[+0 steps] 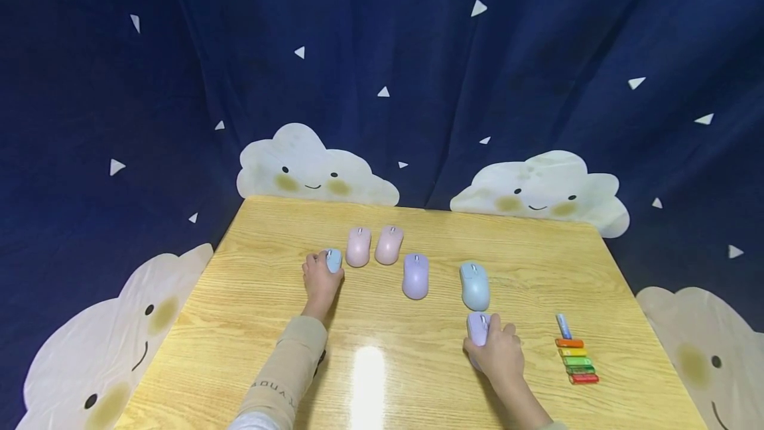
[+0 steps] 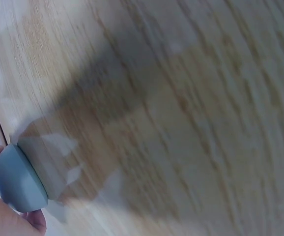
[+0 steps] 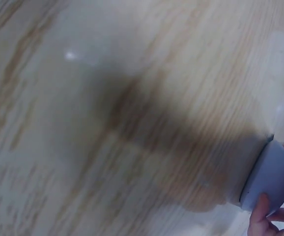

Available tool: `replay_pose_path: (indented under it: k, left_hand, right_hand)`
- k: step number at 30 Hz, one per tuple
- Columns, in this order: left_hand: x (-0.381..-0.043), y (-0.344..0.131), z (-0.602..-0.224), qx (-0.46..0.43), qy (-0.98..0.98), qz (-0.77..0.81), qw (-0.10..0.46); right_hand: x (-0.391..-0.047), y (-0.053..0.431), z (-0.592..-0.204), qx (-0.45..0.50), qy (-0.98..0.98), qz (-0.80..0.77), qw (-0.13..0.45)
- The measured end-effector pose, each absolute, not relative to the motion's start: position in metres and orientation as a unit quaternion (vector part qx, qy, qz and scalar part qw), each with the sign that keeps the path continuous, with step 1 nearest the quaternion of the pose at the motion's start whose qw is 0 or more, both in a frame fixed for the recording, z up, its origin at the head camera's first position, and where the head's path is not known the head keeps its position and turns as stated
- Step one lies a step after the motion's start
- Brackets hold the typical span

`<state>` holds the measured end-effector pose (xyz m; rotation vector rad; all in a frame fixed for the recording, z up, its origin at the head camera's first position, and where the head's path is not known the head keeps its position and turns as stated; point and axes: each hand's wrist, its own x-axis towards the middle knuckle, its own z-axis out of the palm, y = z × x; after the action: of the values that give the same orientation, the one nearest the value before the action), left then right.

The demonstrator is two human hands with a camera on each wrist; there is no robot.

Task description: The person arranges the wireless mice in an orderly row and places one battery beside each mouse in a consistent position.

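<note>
My left hand point(image 1: 321, 279) grips a light blue computer mouse point(image 1: 333, 260) on the table, beside two pink mice point(image 1: 359, 247) standing side by side. In the left wrist view, thumb and fingers hold the sides of this blue mouse point(image 2: 20, 178). On the right, my right hand point(image 1: 500, 349) holds a lavender mouse point(image 1: 478, 328) between thumb and fingers, just in front of another light blue mouse point(image 1: 475, 286). The right wrist view shows the held lavender mouse point(image 3: 269, 176) low on the wood. A purple mouse point(image 1: 416, 277) lies between the two hands, touched by neither.
Several coloured batteries point(image 1: 577, 361) lie in a column on the right of the wooden table point(image 1: 239, 350), with a blue one point(image 1: 564, 326) set at an angle behind them. A dark blue curtain point(image 1: 418, 71) with clouds hangs along the table's back edge.
</note>
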<state>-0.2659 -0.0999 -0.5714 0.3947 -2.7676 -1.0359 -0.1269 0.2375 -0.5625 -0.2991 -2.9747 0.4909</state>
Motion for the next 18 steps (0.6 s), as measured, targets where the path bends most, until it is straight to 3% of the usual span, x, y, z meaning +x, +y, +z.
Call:
replay_pose_path:
  k: [18]
  left_hand:
    - [-0.2733, -0.1007, -0.5621, 0.059, -0.951, -0.29, 0.092]
  right_hand:
    - [-0.1264, 0.2383, -0.5632, -0.094, -0.98, 0.164, 0.056]
